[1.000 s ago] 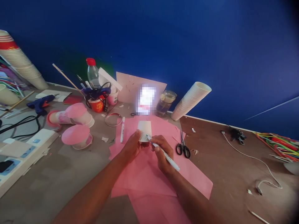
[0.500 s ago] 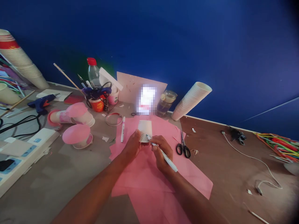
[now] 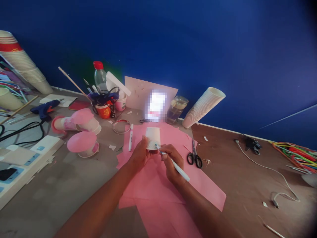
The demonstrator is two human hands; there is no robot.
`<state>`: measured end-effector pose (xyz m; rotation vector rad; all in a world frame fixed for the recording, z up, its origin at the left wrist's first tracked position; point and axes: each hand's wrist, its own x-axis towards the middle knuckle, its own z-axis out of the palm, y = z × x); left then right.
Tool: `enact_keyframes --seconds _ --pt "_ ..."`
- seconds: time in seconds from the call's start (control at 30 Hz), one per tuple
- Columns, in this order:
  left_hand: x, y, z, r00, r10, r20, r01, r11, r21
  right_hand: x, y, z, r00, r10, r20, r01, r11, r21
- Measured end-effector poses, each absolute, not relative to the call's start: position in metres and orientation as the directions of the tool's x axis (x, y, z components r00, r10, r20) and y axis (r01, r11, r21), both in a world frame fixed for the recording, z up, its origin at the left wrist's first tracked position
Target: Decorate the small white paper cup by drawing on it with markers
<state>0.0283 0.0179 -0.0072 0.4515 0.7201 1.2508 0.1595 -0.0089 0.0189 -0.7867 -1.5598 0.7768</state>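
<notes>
A deep-blue wall (image 3: 158, 33) fills the upper view, tinged green on the left and paler toward the right, where a thin light line (image 3: 288, 116) slants upward. A narrow whitish strip (image 3: 218, 128) edges its foot. The tabletop (image 3: 240, 188) runs grey to brown, left to right.

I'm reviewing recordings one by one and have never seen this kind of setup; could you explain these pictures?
There is no machine: a person works with two bare hands, filmed by a head-worn camera looking forward and down. The left hand holds what looks like a white paper cup with lines on it; the right hand holds a slim white marker pen, tip at or near the cup. Loose pink paper sheets lie beneath, with black-handled metal scissors on the right.
</notes>
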Motion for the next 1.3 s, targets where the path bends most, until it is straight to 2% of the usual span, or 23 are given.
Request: enact_keyframes --seconds 0.4,0.57,0.7,1.3 --pt "0.027 0.018 -0.003 0.101 0.953 -0.286 -0.721 0.268 0.639 0.164 -0.006 0.011 -0.018 0.930 0.367 -0.013 0.367 -0.930" --pt "0.027 0.018 -0.004 0.099 0.958 -0.268 -0.722 0.254 0.643 0.164 -0.005 0.009 0.008 0.922 0.388 -0.099 0.387 -0.917" --pt "0.027 0.017 -0.004 0.106 0.961 -0.257 -0.702 0.255 0.664 0.164 -0.005 0.006 -0.046 0.900 0.434 -0.119 0.426 -0.897" --pt "0.028 0.013 -0.005 0.128 0.980 -0.155 -0.637 0.201 0.744 0.160 -0.011 0.020 -0.137 0.816 0.562 0.098 0.576 -0.811"
